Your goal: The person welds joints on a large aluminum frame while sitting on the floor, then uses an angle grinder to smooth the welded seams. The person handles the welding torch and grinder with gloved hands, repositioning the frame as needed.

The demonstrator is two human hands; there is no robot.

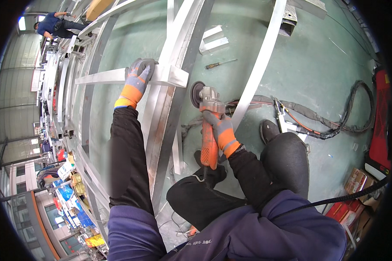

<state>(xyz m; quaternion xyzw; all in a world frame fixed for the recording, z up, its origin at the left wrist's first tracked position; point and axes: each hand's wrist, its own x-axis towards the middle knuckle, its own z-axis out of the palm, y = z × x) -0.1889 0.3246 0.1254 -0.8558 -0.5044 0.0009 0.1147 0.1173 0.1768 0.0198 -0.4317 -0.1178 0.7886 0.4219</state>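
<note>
My right hand, in a grey and orange glove, is wrapped round the body of an orange angle grinder. The grinder's dark round disc points up and left, a short gap away from the metal frame. My left hand, gloved alike, is closed over a square metal tube that lies across the frame's long beam. The tube's end juts out just right of that hand. Whether the disc is spinning I cannot tell.
A screwdriver and metal offcuts lie on the green floor. A white bar slants past the grinder on the right. Cables and a hose trail toward a red machine. Another person stands far left.
</note>
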